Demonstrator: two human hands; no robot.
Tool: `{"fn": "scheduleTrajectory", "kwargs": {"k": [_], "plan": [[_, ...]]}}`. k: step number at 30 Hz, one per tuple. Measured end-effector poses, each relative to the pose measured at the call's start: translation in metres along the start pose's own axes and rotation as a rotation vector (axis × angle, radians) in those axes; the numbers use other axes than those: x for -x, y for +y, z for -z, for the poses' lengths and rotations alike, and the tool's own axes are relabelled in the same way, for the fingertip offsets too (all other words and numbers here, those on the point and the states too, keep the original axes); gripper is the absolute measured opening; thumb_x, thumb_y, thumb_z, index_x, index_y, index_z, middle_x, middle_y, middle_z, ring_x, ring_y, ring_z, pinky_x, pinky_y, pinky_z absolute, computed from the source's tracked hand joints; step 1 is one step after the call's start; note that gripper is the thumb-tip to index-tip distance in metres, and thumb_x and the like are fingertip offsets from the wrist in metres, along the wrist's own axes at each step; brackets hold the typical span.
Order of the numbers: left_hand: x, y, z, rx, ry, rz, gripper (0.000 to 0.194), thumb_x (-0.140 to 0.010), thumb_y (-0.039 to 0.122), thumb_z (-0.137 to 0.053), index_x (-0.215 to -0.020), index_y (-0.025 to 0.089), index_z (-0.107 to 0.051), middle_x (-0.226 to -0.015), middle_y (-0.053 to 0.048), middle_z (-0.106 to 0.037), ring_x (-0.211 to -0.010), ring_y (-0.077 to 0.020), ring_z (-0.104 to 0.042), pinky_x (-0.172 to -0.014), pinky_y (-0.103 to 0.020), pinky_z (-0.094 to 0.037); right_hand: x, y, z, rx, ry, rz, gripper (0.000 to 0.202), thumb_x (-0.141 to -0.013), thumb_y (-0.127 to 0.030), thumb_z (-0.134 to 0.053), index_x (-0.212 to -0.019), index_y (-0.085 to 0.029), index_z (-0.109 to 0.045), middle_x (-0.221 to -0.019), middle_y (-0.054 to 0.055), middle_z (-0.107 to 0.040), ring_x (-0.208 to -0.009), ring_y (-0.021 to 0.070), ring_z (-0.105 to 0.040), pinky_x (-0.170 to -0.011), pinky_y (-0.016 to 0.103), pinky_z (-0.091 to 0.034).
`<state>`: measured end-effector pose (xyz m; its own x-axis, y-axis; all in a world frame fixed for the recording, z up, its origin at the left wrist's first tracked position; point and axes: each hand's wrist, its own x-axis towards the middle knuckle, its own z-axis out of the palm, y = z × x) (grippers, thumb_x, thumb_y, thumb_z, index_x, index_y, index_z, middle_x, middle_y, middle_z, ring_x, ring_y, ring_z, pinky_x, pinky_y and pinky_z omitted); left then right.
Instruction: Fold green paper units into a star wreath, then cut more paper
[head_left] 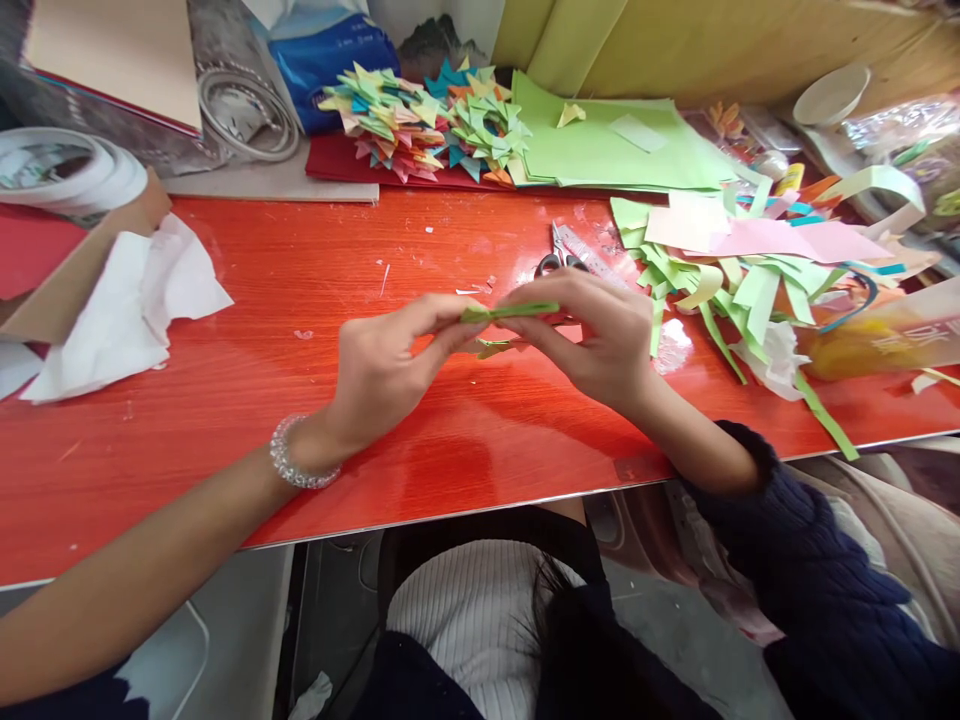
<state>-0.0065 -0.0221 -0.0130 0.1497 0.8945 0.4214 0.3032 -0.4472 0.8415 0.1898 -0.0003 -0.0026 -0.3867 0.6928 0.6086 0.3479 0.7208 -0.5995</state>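
- Crumpling is a risk for the narrow, folded green paper strip (510, 312); uneven pinching could cause it;
- it looks thin and flat; fingers cover part, so its folds are hard to make out;
- the bare left hand (386, 370) and bare right hand (592, 335) pinch opposite ends between thumb and fingertips, above the glossy red wood-grain tabletop (247, 370).

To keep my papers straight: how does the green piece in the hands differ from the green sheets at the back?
The green piece is small and narrow; the green sheets, broad. Left hand and right hand pinch the piece; the sheets lie flat. Both are green.
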Motion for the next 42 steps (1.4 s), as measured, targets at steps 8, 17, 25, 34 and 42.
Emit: {"fn": "scheduleTrajectory", "kwargs": {"k": [8,17,25,34,42], "plan": [[-0.018,-0.015,-0.001,0.468,0.108,0.277,0.012,-0.082,0.026,-0.072,-0.088,0.020,-0.064,-0.075,0.005,-0.072,-0.074,-0.0126,-0.069,-0.080,-0.035,-0.056,-0.013,0.022,0.009,-0.408,-0.041,-0.451,0.021,-0.085,-0.035,-0.067,-0.095,-0.018,-0.066,-0.084,0.001,-0.072,-0.077,0.0123,-0.069,-0.072,0.026,-0.058],[-0.020,-0.019,0.002,0.373,0.017,0.306,0.018,-0.078,0.032,-0.075,-0.087,0.018,-0.068,-0.085,-0.002,-0.074,-0.079,-0.0168,-0.070,-0.074,-0.030,-0.056,-0.013,0.024,0.009,-0.445,-0.206,-0.554,0.022,-0.081,-0.036,-0.071,-0.082,-0.015,-0.065,-0.072,0.002,-0.072,-0.063,0.0102,-0.066,-0.054,0.021,-0.051],[-0.020,-0.016,0.000,0.367,-0.057,0.409,0.024,-0.076,0.030,-0.076,-0.095,0.017,-0.067,-0.087,-0.004,-0.073,-0.085,-0.0188,-0.071,-0.077,-0.029,-0.057,-0.012,0.020,0.005,-0.505,-0.169,-0.620,0.029,-0.077,-0.042,-0.074,-0.082,-0.016,-0.062,-0.071,0.002,-0.070,-0.065,0.0123,-0.068,-0.059,0.024,-0.054],[-0.018,-0.019,-0.003,0.424,0.007,0.436,0.017,-0.076,0.020,-0.075,-0.089,0.016,-0.066,-0.083,-0.003,-0.072,-0.074,-0.0161,-0.070,-0.075,-0.030,-0.057,-0.015,0.020,0.012,-0.499,-0.270,-0.798,0.052,-0.070,-0.029,-0.081,-0.116,-0.017,-0.061,-0.097,0.007,-0.071,-0.093,0.0193,-0.066,-0.081,0.033,-0.055],[-0.019,-0.020,-0.002,0.462,0.054,0.337,0.014,-0.077,0.019,-0.074,-0.087,0.017,-0.065,-0.084,-0.002,-0.071,-0.079,-0.0152,-0.070,-0.077,-0.028,-0.057,-0.011,0.017,0.005,-0.433,-0.081,-0.600,0.017,-0.084,-0.032,-0.067,-0.088,-0.016,-0.068,-0.079,0.001,-0.067,-0.073,0.0107,-0.062,-0.069,0.026,-0.052]]}}
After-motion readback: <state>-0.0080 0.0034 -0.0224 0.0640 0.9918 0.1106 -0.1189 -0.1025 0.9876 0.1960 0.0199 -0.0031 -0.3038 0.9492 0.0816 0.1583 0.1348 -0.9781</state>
